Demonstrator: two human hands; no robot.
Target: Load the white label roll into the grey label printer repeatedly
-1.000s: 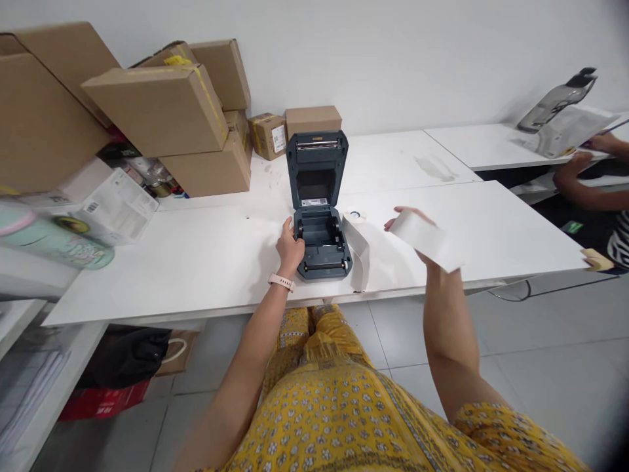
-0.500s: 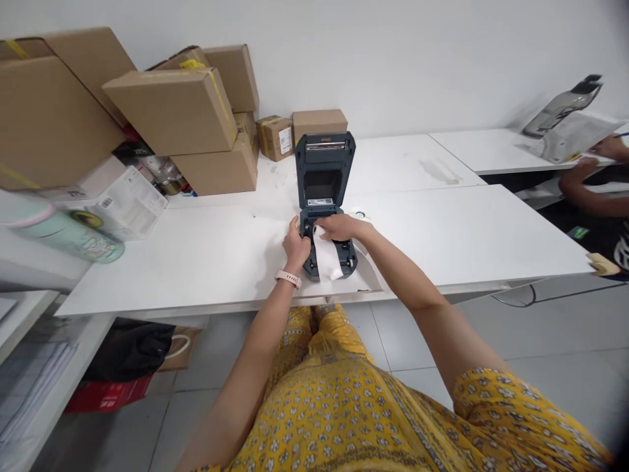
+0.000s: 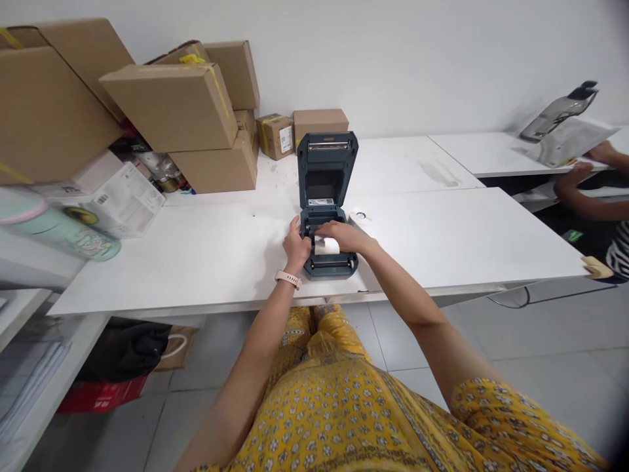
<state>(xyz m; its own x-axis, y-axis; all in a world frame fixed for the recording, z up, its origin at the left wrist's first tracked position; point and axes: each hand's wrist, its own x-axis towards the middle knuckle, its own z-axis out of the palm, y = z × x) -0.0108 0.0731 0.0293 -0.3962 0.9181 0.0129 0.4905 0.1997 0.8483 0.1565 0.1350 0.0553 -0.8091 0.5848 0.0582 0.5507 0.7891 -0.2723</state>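
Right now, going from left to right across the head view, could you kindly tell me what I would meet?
Mint-green bottle → lower stacked carton → left hand → white paper roll → see-through bottle with a black cap.

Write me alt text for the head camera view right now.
A person's right grip is at a white paper roll inside an open dark printer, while the left grip rests at its left side. The printer stands on a white table, with cardboard boxes stacked farther back, leftward.
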